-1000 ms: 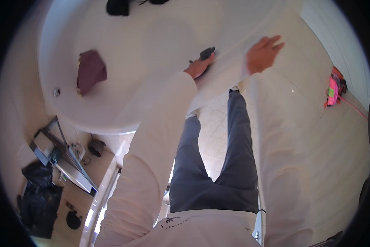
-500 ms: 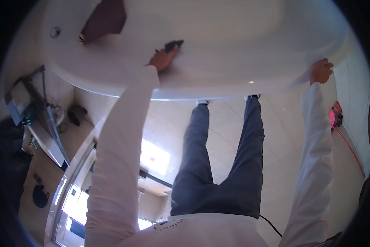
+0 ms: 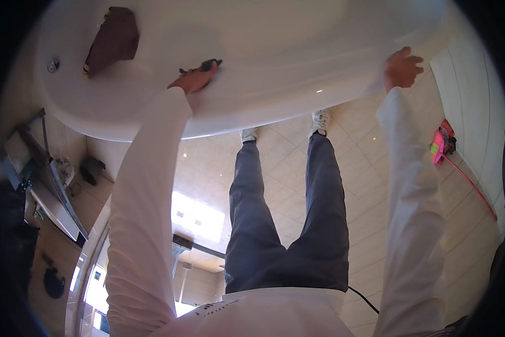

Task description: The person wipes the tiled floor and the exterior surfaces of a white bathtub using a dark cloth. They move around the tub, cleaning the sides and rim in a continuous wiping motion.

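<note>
My left hand [image 3: 194, 80] is closed on a small dark cloth-like piece [image 3: 210, 64], pressed to the inner wall of a white bathtub [image 3: 275, 95]. The exact kind of this piece is too small to make out. Toward the tub's right end, my right hand [image 3: 402, 69] rests on the rim with its fingers apart and nothing in it. A maroon folded cloth [image 3: 115, 42] with a yellowish edge lies inside the tub, left of my left hand. Near it a round metal fitting [image 3: 53, 65] is set into the tub's left end.
My legs [image 3: 286, 224] stand on tiled floor against the tub's near side. A pink and red broom-like tool [image 3: 440, 143] with a red stick lies by the right wall. Metal frame parts [image 3: 53, 163] and a dark shoe-like item [image 3: 91, 169] are at left.
The view has shifted, so the maroon cloth and both hands sit further left in it. My left hand still grips the dark piece at the tub wall; my right hand's fingers have spread more.
</note>
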{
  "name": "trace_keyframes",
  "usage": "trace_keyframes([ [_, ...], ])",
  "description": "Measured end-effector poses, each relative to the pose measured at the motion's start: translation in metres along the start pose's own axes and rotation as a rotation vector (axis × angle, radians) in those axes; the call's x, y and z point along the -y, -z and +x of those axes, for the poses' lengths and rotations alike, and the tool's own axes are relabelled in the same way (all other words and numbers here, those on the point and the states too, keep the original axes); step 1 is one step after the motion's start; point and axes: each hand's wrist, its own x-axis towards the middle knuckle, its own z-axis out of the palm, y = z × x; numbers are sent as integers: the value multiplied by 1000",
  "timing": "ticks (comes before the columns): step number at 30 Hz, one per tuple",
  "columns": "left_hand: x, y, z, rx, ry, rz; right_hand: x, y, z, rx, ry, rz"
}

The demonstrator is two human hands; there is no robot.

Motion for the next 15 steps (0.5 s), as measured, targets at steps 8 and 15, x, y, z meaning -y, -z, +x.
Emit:
trace_keyframes([
  [8,-204,-47,-62,-60,-386,-305,2,-11,-5,-41,10,72],
  [15,-320,-67,-115,-431,-714,-150,5,6,-16,-2,48,286],
])
